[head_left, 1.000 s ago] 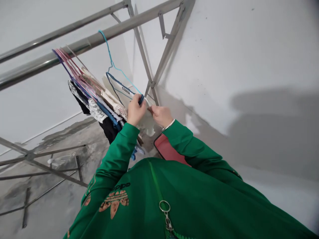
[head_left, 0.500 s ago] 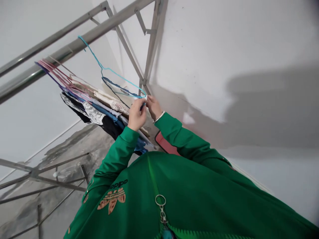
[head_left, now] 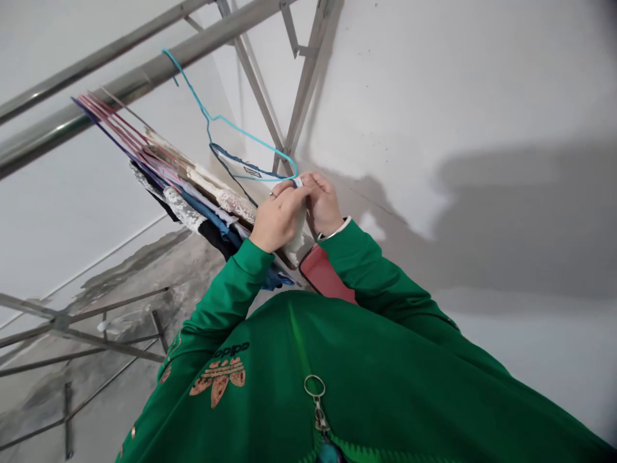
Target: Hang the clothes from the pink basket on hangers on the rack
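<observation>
Against a white wall, a person in a green zip jacket (head_left: 289,386) stands at a steel drying rack (head_left: 144,77), seen from their own head, looking forward and down. Their left hand (head_left: 278,222) and right hand (head_left: 324,204) are together in front of the chest, fingers touching, both closed on the edge of a white garment (head_left: 295,235) with dark blue trim. A ring shows on one left finger. Just above the hands, a light blue wire hanger (head_left: 241,132) runs up to the upper rail, where its hook curls over the bar, and the garment's blue-edged neckline sits along it, with a small label (head_left: 251,172) inside. To the left, close beside the left hand, a tilted bunch of pink and purple hangers (head_left: 113,122) carries lace-trimmed white clothes (head_left: 178,209), a blue garment (head_left: 207,215) and a black garment (head_left: 216,239). A flat red object (head_left: 322,273) sits just below the right forearm, partly hidden by the jacket. Lower crossbars of the rack (head_left: 62,321) stand over a stained concrete floor (head_left: 193,276). A gold leaf logo (head_left: 216,379) and a metal zip ring (head_left: 314,386) mark the jacket's front.
</observation>
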The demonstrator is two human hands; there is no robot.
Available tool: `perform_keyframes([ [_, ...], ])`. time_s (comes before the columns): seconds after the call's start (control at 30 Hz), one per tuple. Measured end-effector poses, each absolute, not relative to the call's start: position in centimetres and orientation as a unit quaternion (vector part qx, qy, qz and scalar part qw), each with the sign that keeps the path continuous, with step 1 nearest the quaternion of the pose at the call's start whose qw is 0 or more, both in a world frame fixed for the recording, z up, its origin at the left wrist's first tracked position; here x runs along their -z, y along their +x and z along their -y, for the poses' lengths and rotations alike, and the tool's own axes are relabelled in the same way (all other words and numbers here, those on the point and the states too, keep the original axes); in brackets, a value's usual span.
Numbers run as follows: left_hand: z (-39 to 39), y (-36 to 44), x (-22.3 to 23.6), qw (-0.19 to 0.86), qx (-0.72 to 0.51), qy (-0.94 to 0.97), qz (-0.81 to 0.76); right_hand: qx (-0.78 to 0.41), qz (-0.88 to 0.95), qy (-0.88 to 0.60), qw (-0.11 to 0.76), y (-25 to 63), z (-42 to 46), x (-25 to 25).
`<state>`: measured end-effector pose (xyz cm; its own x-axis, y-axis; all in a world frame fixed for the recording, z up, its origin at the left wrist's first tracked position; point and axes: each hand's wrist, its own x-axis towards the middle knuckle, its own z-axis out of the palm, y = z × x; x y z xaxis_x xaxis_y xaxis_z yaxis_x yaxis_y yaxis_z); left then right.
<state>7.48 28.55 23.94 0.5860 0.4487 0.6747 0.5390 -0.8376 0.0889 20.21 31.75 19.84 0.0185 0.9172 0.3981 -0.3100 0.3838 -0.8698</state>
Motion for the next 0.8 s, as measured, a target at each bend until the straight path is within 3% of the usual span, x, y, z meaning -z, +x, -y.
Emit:
perform_keyframes([
  [0.2,-27.6,6.0,-23.8,0.035,0.343,-0.895,0.284,-0.499,0.600,-0.273,0.562,21.3,-31.2,-21.9],
  [0.37,-27.8,5.1,-25.0,0.083,0.462,-0.786,0.402,-0.321,0.707,-0.352,0.523,21.4,-30.8,-22.2],
  [0.53,-28.7,6.1,-25.6,0.113,0.266,-0.830,0.477,-0.161,0.773,-0.412,0.454,21.4,-29.1,-22.5],
  [0.63,-28.7,6.6,-25.3,0.133,0.224,-0.808,0.529,-0.122,0.789,-0.437,0.414,22.1,-27.5,-22.8],
  [0.7,-28.8,6.6,-24.9,0.142,0.235,-0.796,0.540,-0.126,0.775,-0.437,0.438,22.9,-26.8,-23.1],
  [0.8,-29.0,6.2,-24.3,0.148,0.309,-0.795,0.501,-0.197,0.687,-0.427,0.554,24.2,-27.3,-22.9],
])
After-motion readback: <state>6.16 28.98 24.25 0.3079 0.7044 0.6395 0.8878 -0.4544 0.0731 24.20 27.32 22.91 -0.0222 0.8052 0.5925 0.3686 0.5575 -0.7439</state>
